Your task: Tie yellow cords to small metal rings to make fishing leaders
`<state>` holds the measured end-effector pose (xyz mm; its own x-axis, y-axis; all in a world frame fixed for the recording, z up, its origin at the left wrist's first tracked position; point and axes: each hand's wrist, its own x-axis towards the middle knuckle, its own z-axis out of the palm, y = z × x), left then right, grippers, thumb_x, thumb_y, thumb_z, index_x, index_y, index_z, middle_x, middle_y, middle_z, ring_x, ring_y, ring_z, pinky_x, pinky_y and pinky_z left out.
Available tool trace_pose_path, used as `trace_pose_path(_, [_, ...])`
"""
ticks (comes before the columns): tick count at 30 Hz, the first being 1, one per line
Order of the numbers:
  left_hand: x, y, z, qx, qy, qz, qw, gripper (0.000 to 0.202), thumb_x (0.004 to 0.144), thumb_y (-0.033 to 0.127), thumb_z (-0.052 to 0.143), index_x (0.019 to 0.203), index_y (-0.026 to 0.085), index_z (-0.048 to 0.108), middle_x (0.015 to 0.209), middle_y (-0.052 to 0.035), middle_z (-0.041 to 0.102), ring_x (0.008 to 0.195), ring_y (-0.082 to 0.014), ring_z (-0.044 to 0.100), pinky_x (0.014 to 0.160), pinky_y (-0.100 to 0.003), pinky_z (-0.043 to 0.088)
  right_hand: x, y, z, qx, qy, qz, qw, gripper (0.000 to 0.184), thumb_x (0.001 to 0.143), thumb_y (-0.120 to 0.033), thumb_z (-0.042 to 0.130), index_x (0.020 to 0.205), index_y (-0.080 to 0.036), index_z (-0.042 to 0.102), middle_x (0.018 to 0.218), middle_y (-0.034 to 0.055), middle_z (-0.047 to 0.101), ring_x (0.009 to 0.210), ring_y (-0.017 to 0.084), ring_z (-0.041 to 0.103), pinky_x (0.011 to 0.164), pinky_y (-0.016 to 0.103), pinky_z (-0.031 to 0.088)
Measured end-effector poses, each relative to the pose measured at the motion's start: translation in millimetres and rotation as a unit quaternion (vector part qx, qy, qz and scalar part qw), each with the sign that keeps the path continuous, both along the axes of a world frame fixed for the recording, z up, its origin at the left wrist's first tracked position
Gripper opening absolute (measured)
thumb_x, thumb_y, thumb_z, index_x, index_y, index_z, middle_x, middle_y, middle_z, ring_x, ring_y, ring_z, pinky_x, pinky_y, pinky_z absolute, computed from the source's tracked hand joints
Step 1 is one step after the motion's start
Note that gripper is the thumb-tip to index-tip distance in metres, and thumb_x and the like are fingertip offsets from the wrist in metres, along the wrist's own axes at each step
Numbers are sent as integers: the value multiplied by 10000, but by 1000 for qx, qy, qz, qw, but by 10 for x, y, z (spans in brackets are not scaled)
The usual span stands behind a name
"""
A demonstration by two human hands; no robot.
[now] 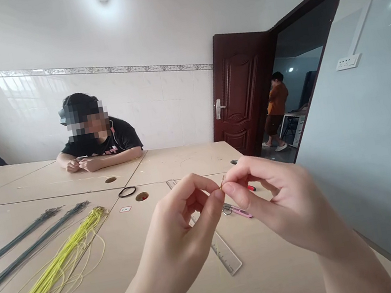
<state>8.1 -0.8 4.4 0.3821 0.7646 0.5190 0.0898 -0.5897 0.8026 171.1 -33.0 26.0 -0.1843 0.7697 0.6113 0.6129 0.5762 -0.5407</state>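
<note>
My left hand point(184, 228) and my right hand point(275, 198) are raised above the table point(124, 258), their fingertips meeting. Both pinch a tiny brownish piece point(222, 181), perhaps the end of a thin wire; it is too small to name. Below the hands a clear ruler point(223, 254) lies on the table, with small pink-handled scissors point(236, 209) beside it. A bundle of yellow cords point(48, 278) lies at the left, with dark green cords point(27, 239) farther left.
A black elastic loop point(127, 192) lies near a cable hole point(141, 196). A red marker point(251, 187) peeks out behind my right hand. A person in a black shirt point(99, 142) sits across the table. Another person point(275, 110) stands beyond the open brown door point(241, 91).
</note>
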Motion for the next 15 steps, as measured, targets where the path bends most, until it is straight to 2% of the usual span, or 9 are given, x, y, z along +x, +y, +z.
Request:
trace_pose_path(5, [-11, -11, 18, -13, 5, 1, 1000, 175, 918, 291, 486, 780, 207, 553, 675, 23, 581, 603, -115, 493, 511, -228, 361, -5, 4, -52, 24, -45, -5, 999, 119, 937, -294, 474, 840, -241, 517, 769, -32, 564, 667, 94, 526, 532, 190, 415])
trace_pose_path(9, [-15, -2, 15, -23, 3, -5, 1000, 168, 917, 292, 488, 788, 207, 554, 707, 18, 599, 639, -122, 512, 537, -232, 373, -18, 47, -65, 23, -69, -9, 997, 121, 949, -286, 437, 847, -233, 473, 767, -29, 548, 639, 91, 499, 502, 197, 391])
trace_pose_path(13, [-16, 21, 40, -22, 0, 5, 1000, 148, 911, 276, 501, 802, 196, 562, 629, 39, 528, 552, -89, 430, 485, -203, 327, -17, -8, -11, 41, -58, -14, 997, 110, 939, -257, 455, 841, -236, 502, 717, -28, 552, 589, 91, 506, 460, 200, 381])
trace_pose_path(15, [-22, 24, 60, -25, -9, 6, 1000, 142, 906, 278, 513, 806, 193, 566, 603, 49, 493, 535, -80, 411, 473, -191, 316, 11, -85, 14, 48, -32, 10, 998, 155, 951, -310, 434, 857, -247, 540, 645, -34, 540, 506, 87, 489, 425, 204, 384])
